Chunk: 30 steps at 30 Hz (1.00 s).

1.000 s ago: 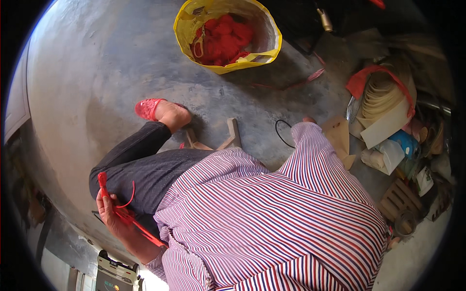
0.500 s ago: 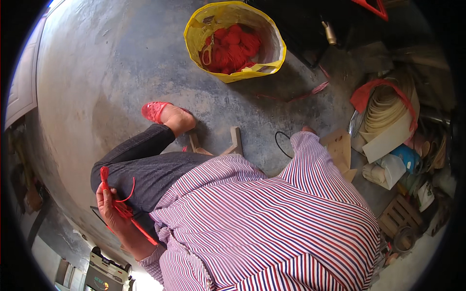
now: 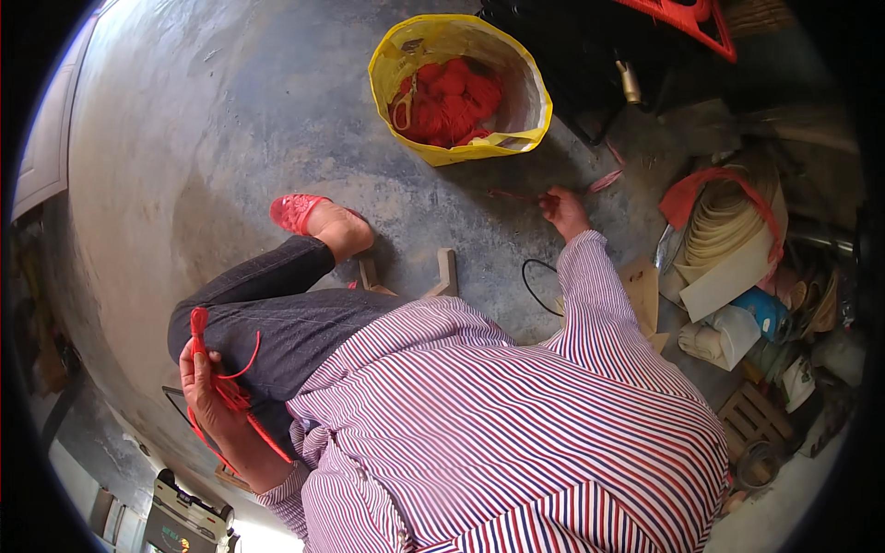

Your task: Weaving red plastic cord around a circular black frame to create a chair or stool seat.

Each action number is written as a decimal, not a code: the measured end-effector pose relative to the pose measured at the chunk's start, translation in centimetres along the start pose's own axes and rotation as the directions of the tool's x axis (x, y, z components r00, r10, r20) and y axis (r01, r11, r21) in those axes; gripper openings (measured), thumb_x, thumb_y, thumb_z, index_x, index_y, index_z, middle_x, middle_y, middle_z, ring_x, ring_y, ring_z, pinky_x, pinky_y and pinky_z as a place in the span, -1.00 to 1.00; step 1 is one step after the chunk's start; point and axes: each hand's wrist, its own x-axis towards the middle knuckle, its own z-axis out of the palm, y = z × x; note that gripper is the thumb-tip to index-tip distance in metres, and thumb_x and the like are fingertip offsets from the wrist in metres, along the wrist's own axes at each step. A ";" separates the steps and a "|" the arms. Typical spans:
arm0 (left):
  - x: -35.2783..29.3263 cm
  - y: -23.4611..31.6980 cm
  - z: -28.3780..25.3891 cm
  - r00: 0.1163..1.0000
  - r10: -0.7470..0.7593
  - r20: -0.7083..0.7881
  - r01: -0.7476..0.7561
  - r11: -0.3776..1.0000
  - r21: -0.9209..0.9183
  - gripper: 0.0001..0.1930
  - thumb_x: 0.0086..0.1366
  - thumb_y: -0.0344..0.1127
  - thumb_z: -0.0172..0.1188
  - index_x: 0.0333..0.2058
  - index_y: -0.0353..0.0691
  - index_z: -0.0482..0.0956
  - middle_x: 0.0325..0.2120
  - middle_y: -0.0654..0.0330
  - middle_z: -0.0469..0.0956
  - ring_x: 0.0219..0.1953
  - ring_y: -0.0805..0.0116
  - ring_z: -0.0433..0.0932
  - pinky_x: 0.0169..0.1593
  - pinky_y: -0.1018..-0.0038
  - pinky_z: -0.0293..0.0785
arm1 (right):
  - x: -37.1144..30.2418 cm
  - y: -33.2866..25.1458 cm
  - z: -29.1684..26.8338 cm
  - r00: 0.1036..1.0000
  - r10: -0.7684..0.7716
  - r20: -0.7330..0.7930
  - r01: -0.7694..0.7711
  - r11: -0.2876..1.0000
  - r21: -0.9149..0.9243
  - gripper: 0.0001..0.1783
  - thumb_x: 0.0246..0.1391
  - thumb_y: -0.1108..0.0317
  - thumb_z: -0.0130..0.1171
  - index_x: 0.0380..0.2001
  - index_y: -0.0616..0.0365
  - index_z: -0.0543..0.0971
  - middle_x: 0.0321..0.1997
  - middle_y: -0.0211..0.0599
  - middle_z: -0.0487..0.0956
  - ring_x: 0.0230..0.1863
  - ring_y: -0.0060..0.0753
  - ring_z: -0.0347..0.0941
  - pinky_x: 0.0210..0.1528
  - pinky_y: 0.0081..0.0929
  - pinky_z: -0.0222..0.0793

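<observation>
My left hand [image 3: 199, 376] is closed around a bundle of red cord [image 3: 232, 394] above my left thigh. A looped end sticks up past the fingers, and loose ends hang beside my wrist. Low over the floor, my right hand [image 3: 564, 214] has its fingers curled in. It overlaps a thin pinkish-red strip [image 3: 606, 181] lying there; whatever is between the fingertips is too small to make out. Beyond both hands stands a yellow-rimmed bag [image 3: 433, 157] containing tangled red cord [image 3: 452, 103] and scissors [image 3: 404, 109] with pale handles.
A wooden stool leg [image 3: 446, 273] and a black cable loop [image 3: 527, 276] are near my lap. At the right are a cardboard piece [image 3: 638, 288], a coil of cream-coloured strip [image 3: 728, 226], a blue item [image 3: 761, 309] and a wooden crate [image 3: 754, 410]. Black equipment [image 3: 572, 55] stands at the far right.
My right hand has come into sight, reaching forward from beside my body to the strip on the floor. My left hand keeps the red cord in nearly the same place. The view has shifted slightly.
</observation>
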 end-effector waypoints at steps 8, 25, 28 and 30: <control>-0.2 0.0 0.6 1.000 -0.010 -0.004 0.010 0.998 -0.064 -0.77 0.33 -0.40 0.12 -0.06 -0.31 0.47 -0.39 0.22 0.52 -0.34 0.56 0.50 -0.25 0.74 0.44 | -4.4 -2.9 9.1 0.874 0.038 0.485 0.019 0.994 -0.111 -0.86 -0.03 0.27 0.24 -0.43 0.05 0.54 -0.35 -0.26 0.63 -0.44 -0.46 0.50 -0.49 -0.51 0.38; -0.8 -0.8 0.8 0.989 -0.010 -0.147 -0.025 0.971 -0.239 -0.72 0.31 -0.36 0.15 -0.05 -0.34 0.44 -0.43 0.21 0.48 -0.52 0.66 0.36 -0.50 0.81 0.23 | -12.3 -0.7 25.3 0.726 0.333 0.601 0.167 0.764 -0.624 -0.94 0.03 0.37 0.06 -0.45 0.10 0.45 -0.42 -0.37 0.58 -0.52 -0.68 0.43 -0.55 -0.76 0.29; -1.3 -0.7 0.2 0.987 -0.031 -0.155 -0.014 0.960 -0.278 -0.72 0.32 -0.35 0.14 -0.05 -0.33 0.43 -0.43 0.19 0.48 -0.61 0.67 0.32 -0.58 0.81 0.21 | -12.2 -0.1 27.3 0.714 0.349 0.607 0.190 0.738 -0.647 -0.93 0.04 0.35 0.06 -0.44 0.09 0.46 -0.42 -0.39 0.58 -0.51 -0.68 0.42 -0.53 -0.76 0.29; -1.8 -0.7 -0.2 0.985 -0.044 -0.170 -0.009 0.955 -0.298 -0.72 0.32 -0.35 0.13 -0.05 -0.32 0.42 -0.44 0.18 0.48 -0.65 0.68 0.30 -0.61 0.80 0.20 | -11.8 0.6 28.6 0.715 0.349 0.605 0.207 0.722 -0.660 -0.93 0.04 0.35 0.06 -0.44 0.09 0.46 -0.42 -0.39 0.58 -0.50 -0.67 0.42 -0.52 -0.75 0.29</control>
